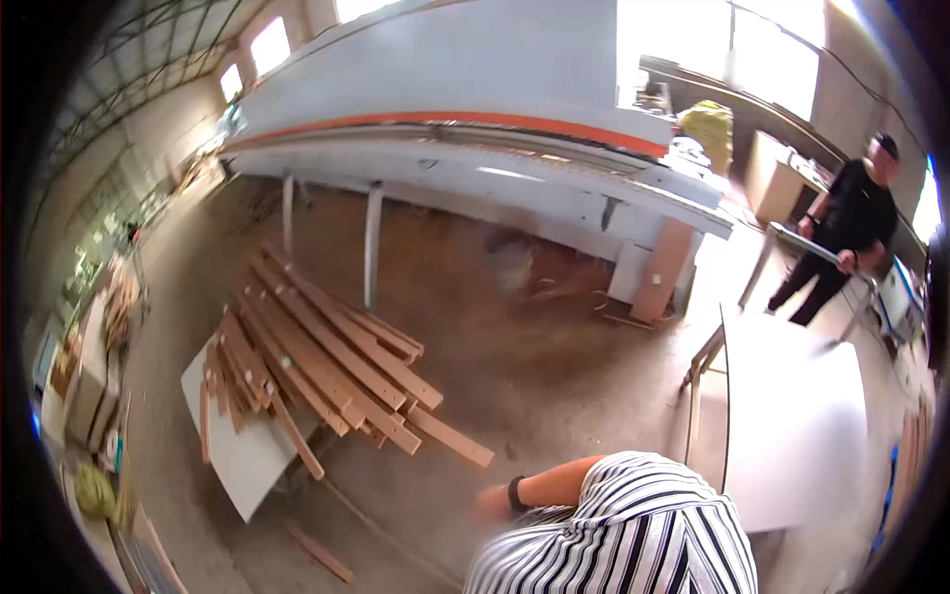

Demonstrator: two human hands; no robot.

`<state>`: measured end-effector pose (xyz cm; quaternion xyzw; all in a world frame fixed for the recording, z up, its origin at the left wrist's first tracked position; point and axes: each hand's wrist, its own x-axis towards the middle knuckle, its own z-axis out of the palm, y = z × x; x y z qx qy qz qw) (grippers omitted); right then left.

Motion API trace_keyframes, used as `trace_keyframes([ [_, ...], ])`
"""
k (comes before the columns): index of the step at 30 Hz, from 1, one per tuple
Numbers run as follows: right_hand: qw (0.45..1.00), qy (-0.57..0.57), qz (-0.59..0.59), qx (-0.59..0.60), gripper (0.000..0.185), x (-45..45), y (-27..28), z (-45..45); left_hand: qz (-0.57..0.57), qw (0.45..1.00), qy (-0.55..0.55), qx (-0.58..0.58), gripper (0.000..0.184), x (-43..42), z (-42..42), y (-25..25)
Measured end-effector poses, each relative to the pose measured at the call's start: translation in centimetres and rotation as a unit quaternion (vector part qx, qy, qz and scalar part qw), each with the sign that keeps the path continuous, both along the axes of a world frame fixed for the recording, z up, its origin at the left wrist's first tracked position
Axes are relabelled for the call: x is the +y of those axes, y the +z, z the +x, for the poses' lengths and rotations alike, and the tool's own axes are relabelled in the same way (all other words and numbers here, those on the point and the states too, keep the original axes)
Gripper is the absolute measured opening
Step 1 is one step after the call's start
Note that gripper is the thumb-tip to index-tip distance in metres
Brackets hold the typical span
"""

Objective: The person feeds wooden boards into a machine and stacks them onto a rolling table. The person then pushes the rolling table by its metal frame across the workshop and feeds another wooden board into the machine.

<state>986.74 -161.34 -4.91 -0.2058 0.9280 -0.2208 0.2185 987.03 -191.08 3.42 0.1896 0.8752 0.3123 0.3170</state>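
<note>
My right hand (492,503) shows at the lower middle, smeared by motion. A dark band is round its wrist, below a striped sleeve (643,482). Its fingers cannot be made out, nor whether they hold anything. Nearest to it is the end of a brown wooden strip (450,437), one of several strips in a loose, fanned pile. Beneath the pile is a white board (237,457), left of my hand. My left hand is not in view.
A long white machine (445,163) with an orange stripe spans the back. At right, a white-topped table (797,426) stands near a person in black (849,213), whose hands are at a metal frame (807,244). One loose strip (319,552) lies on the floor.
</note>
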Motion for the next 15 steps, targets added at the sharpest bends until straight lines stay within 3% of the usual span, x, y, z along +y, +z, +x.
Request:
trace_keyframes([
  [3, 0.996, -0.062, 0.063, 0.002, 0.022, -2.3, 0.6, 0.2, 0.025, 0.997, -0.067, 0.018, 0.042, 0.7, -2.9, 0.0],
  [5, 0.992, -0.02, 0.12, -0.016, 0.023, -3.9, 0.3, -0.4, 0.039, 0.993, -0.109, 0.025, 0.042, 1.1, -4.6, -0.1],
  [8, 0.979, -0.199, -0.038, -0.024, 0.023, -6.8, -1.9, 1.2, 0.059, 0.984, -0.166, 0.038, 0.042, 1.8, -5.8, 0.2],
  [11, 0.968, -0.24, -0.067, 0.039, 0.024, -8.9, -4.8, 3.9, 0.073, 0.974, -0.213, 0.041, 0.042, 1.8, -6.2, 0.9],
  [12, 0.974, -0.2, -0.087, 0.057, 0.025, -8.9, -5.4, 4.2, 0.076, 0.97, -0.227, 0.042, 0.042, 1.6, -6.5, 1.1],
  [15, 0.913, -0.371, -0.156, -0.066, 0.027, -10.0, -6.8, 6.4, 0.085, 0.96, -0.265, 0.034, 0.043, 1.1, -7.8, -0.2],
])
